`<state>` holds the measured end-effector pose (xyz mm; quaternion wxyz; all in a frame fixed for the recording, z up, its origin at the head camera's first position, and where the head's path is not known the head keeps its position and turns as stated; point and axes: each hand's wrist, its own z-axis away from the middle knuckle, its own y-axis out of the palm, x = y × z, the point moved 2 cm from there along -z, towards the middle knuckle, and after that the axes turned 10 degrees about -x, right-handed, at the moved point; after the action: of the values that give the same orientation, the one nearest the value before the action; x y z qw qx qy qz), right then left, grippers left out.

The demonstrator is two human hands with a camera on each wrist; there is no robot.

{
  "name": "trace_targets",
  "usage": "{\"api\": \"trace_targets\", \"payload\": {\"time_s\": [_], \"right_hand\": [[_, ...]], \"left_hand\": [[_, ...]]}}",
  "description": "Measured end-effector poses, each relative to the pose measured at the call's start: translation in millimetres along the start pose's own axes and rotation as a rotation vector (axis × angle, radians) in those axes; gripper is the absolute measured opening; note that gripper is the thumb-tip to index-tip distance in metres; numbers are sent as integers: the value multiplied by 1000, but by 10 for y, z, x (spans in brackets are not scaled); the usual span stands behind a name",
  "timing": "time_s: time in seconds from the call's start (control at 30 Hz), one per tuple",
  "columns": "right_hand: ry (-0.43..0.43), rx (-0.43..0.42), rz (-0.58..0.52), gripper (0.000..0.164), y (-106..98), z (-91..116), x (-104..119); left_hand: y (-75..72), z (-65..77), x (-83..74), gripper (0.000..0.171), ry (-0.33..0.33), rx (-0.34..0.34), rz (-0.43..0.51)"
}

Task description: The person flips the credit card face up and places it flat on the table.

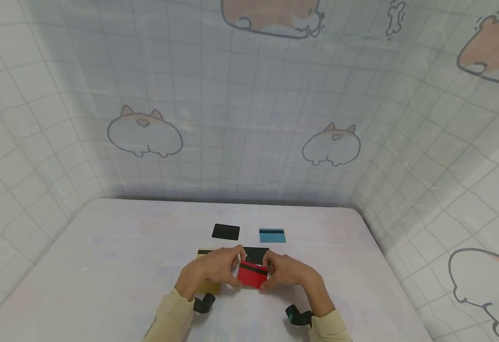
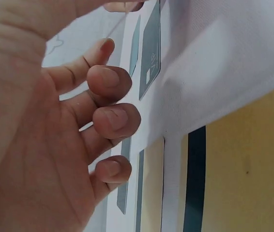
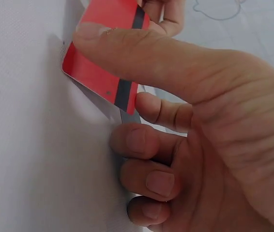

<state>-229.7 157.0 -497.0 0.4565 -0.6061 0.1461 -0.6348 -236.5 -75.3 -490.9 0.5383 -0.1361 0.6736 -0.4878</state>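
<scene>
A red card (image 1: 253, 275) with a black stripe is tilted up off the table between both hands. My left hand (image 1: 215, 267) holds it by the left edge, its thumb and forefinger at the corners; the card is out of sight in the left wrist view. At the other side my right hand (image 1: 291, 270) grips the edge, the thumb flat across the red face in the right wrist view and the other fingers curled below. Under the left hand lie two yellow cards, one nearer (image 2: 246, 169) and one farther (image 2: 151, 179). A dark card (image 1: 256, 255) lies just behind the red one.
Farther back on the white table (image 1: 125, 247) lie a black card (image 1: 225, 232) to the left and a blue card (image 1: 272, 235) with a dark stripe to the right. A patterned curtain (image 1: 241, 156) surrounds the table's back and sides.
</scene>
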Motion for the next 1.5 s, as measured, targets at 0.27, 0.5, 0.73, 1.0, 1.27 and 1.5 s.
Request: {"api": "trace_targets", "payload": {"time_s": [0.27,0.5,0.73,1.0,1.27,1.5], "right_hand": [[-2,-27,30,60,48,-41,50],[-24,-61,50,60,68,-76,44],[-119,-132,52,58,9,-76,31],[-179,-199,-27,56,-89,-79,9],[-231,-257,-127,51,-118,-77,-22],[-249,-310,-139,50,-119,-79,-32]], "left_hand": [[-42,-36,71,51,77,-51,31],[-77,-82,106,49,126,-108,29],[-157,-68,134,49,110,-168,24],[-232,-45,170,49,100,-231,3],[-239,-29,189,48,76,-252,10],[-247,-20,179,46,60,-259,1]]}}
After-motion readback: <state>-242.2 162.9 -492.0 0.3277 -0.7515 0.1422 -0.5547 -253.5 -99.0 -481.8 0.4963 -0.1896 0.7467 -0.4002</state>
